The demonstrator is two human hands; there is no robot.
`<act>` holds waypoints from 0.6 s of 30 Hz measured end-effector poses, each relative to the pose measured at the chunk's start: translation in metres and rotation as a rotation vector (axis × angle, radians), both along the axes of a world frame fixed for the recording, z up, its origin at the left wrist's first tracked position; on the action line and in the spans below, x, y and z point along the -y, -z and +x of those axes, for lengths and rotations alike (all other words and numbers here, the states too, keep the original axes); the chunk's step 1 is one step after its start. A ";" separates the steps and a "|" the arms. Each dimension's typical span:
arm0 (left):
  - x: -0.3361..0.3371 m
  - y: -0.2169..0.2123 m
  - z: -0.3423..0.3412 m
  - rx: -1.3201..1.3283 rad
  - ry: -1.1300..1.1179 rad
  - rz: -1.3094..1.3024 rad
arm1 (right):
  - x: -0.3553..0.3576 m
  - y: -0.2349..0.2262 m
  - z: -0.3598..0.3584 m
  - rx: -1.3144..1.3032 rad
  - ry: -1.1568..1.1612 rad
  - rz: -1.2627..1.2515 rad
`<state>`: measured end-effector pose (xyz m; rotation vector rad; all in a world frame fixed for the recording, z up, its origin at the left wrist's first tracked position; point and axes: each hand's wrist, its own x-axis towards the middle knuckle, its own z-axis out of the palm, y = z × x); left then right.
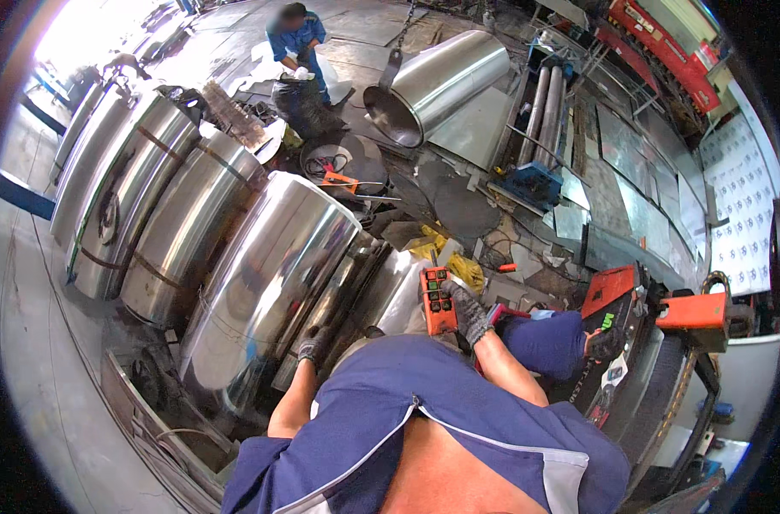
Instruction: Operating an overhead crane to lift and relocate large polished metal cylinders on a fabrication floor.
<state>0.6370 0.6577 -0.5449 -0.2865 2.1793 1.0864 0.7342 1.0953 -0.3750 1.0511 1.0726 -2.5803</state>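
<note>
The right hand (469, 313), in a dark grey work glove, has its grip closed around an orange box-shaped remote control with dark buttons (438, 300), holding it upright in front of the chest, above the workshop floor. The left hand (314, 346), also gloved, rests on the lower end of a large shiny steel cylinder (270, 283); whether its grip is wide or narrow I cannot tell. Another person in blue clothes (297, 43) bends far behind, near a steel cone hanging on a chain (437, 86).

Blue short-sleeved work shirt with a grey edge, open at the front; dark grey knit gloves on left grip (313, 345) and right grip (469, 313).
</note>
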 end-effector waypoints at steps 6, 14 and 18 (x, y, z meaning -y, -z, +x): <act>-0.002 0.005 -0.002 0.047 -0.150 0.033 | 0.004 -0.001 -0.001 -0.002 -0.050 0.037; 0.029 0.039 0.014 0.100 -0.110 -0.070 | 0.017 -0.016 -0.016 -0.052 -0.115 0.136; 0.012 0.028 0.004 -0.048 -0.043 -0.093 | 0.002 0.023 -0.006 -0.083 -0.102 -0.042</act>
